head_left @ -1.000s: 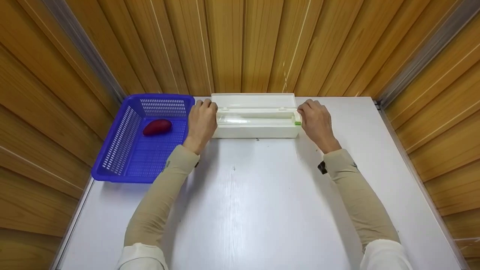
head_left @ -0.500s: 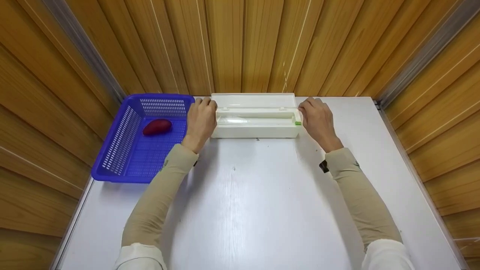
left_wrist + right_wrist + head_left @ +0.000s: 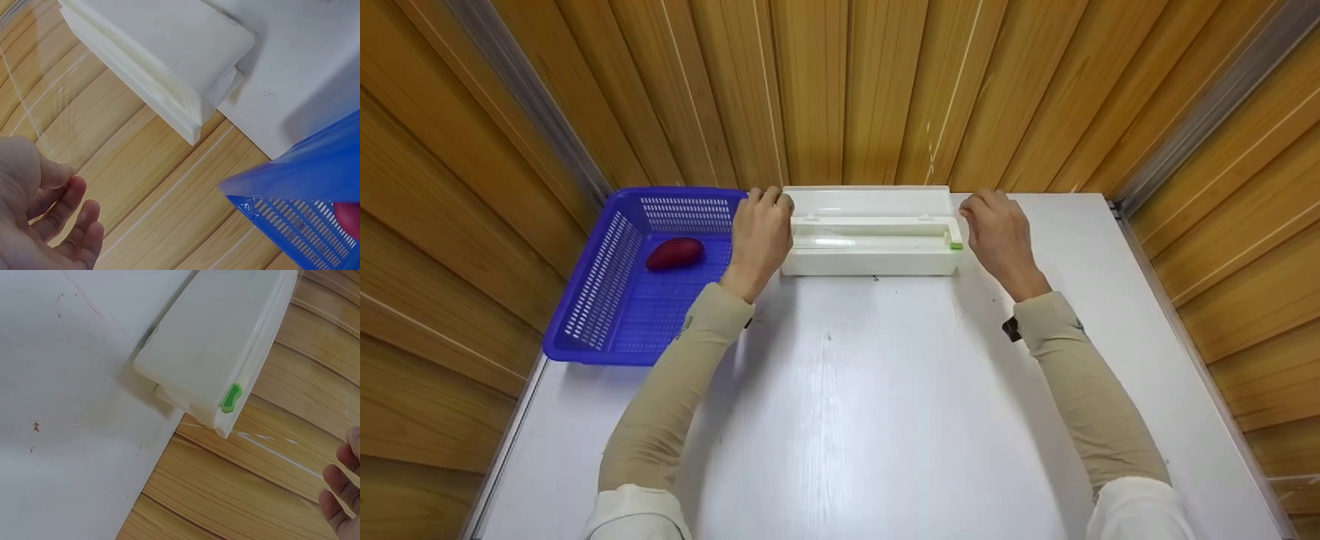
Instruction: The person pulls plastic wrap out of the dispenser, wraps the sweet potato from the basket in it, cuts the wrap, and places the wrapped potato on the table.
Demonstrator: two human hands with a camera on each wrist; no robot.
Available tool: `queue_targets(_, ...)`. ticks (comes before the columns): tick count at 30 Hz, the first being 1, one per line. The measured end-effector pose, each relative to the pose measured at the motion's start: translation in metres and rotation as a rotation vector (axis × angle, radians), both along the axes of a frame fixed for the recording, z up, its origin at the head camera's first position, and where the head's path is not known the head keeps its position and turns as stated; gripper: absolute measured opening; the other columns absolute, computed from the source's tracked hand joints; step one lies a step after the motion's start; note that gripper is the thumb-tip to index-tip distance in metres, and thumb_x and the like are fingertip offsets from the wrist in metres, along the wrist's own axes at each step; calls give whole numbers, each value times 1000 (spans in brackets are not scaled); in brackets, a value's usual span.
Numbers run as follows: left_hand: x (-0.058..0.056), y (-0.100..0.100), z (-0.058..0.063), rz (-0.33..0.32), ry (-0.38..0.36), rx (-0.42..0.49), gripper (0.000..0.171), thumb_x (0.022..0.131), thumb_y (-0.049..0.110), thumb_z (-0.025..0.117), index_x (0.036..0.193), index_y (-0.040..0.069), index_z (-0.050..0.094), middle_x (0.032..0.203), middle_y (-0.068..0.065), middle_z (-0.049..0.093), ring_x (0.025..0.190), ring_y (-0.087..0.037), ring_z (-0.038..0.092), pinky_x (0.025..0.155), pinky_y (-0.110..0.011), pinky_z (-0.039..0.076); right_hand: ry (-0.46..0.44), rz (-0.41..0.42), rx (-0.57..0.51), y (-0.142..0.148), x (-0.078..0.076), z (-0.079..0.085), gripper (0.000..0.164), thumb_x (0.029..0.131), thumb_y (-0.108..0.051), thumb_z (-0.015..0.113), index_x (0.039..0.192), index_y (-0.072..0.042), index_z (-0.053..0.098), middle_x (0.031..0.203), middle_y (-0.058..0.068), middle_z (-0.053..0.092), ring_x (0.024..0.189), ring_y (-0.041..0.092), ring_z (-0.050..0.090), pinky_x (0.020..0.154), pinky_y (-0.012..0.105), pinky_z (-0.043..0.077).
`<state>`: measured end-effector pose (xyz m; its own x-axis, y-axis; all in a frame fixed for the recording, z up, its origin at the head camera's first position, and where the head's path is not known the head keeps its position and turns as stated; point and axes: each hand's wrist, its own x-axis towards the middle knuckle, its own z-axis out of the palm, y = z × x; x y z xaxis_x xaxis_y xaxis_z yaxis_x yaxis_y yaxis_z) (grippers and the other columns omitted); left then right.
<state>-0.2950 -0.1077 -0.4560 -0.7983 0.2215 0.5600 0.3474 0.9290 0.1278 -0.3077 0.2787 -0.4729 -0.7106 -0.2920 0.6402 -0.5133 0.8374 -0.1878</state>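
Between my hands stands a long white cling film dispenser (image 3: 877,264), its lid (image 3: 867,199) flipped up at the back. A green slide cutter (image 3: 231,398) sits at its right end. My left hand (image 3: 763,236) hovers by the left end, thumb and forefinger pinching the edge of clear cling film (image 3: 62,112). My right hand (image 3: 997,234) is just off the right end; its thumb and finger pinch the film's other corner, of which only a faint glint shows in the right wrist view. The sheet is hardly visible in the head view.
A blue plastic basket (image 3: 556,330) stands left of the dispenser, partly behind my left arm. A dark red oblong item (image 3: 675,254) lies in it. Wood-patterned panels (image 3: 877,90) rise behind the white table (image 3: 840,405), which has small marks.
Both hands have risen slightly away. The right hand has shifted a little right, off the dispenser's end, and the left a little left. The basket stays put.
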Motion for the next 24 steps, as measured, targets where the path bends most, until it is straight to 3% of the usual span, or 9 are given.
queue_targets(11, 1, 1, 10, 7, -6, 3, 14, 100, 0, 63, 104, 0, 76, 110, -17, 75, 99, -38, 68, 81, -51, 57, -24, -20, 10, 0, 2, 13, 18, 108, -14, 62, 105, 1, 71, 100, 17, 65, 87, 36, 60, 73, 46, 47)
queue_targets(24, 1, 0, 16, 12, 20, -8, 14, 99, -2, 63, 102, 1, 75, 108, -15, 74, 100, -37, 67, 86, -51, 56, 6, -14, 13, -1, 3, 20, 25, 111, -17, 58, 105, 2, 72, 102, 19, 67, 92, 40, 63, 77, 51, 51)
